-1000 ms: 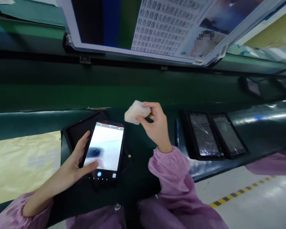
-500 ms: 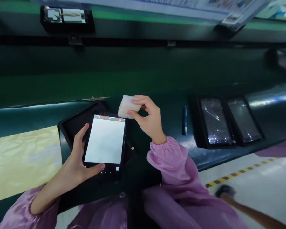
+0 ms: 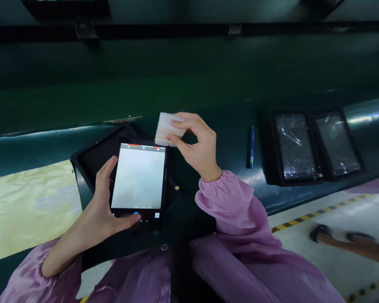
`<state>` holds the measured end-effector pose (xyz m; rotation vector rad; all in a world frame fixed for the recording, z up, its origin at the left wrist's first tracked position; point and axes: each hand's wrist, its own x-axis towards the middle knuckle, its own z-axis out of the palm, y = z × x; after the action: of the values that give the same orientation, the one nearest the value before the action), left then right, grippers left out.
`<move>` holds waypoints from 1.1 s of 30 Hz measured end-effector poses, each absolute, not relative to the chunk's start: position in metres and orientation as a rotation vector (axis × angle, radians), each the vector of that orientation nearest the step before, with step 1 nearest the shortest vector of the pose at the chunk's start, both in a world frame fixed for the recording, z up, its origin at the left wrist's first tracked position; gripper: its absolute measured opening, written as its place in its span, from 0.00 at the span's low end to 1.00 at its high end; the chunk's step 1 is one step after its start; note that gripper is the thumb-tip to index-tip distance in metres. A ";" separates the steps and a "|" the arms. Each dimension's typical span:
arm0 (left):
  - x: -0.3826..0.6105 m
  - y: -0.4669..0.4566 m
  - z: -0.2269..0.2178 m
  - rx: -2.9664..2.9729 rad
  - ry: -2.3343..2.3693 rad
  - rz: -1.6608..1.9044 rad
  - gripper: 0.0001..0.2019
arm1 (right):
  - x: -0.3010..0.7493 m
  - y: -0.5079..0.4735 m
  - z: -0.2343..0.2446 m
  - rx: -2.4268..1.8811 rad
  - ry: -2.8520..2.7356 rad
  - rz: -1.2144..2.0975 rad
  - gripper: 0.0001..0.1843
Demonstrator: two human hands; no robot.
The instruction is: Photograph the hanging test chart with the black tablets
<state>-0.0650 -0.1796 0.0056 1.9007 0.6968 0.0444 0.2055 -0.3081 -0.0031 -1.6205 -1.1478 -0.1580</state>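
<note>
A flat black tablet with a glowing pale screen (image 3: 138, 179) is gripped at its lower left edge by the left hand (image 3: 102, 210), the thumb laid near the bottom of the glass. It sits just above a black tray (image 3: 91, 162). A small, soft white cloth pad (image 3: 165, 128) is pinched by the right hand (image 3: 196, 145) at 12 o'clock of the tablet. The tablet looks stiff, smooth and easy to break, so it is best held by its edges. A blue pen (image 3: 250, 147) lies at 3 o'clock.

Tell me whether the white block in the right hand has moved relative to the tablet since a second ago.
Yes. The white block has come down leftward to the tablet top edge, gripped by the right hand.
</note>
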 end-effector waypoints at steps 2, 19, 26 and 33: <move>-0.066 -0.178 0.005 1.922 0.675 0.014 0.63 | 0.206 -0.308 -0.003 -1.638 -1.152 -0.161 0.07; -0.071 -0.170 0.007 1.902 0.626 -0.079 0.67 | 0.205 -0.308 -0.006 -1.632 -1.158 -0.153 0.07; -0.072 -0.165 0.010 1.958 0.576 -0.132 0.67 | 0.207 -0.308 -0.007 -1.614 -1.155 -0.148 0.07; -0.069 -0.168 0.009 2.102 0.486 -0.085 0.69 | 0.205 -0.308 -0.007 -1.643 -1.125 -0.101 0.08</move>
<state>-0.0688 -0.1675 0.0094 2.1025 0.4860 -0.0853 0.2054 -0.3076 -0.0068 -1.6427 -1.1251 -0.1008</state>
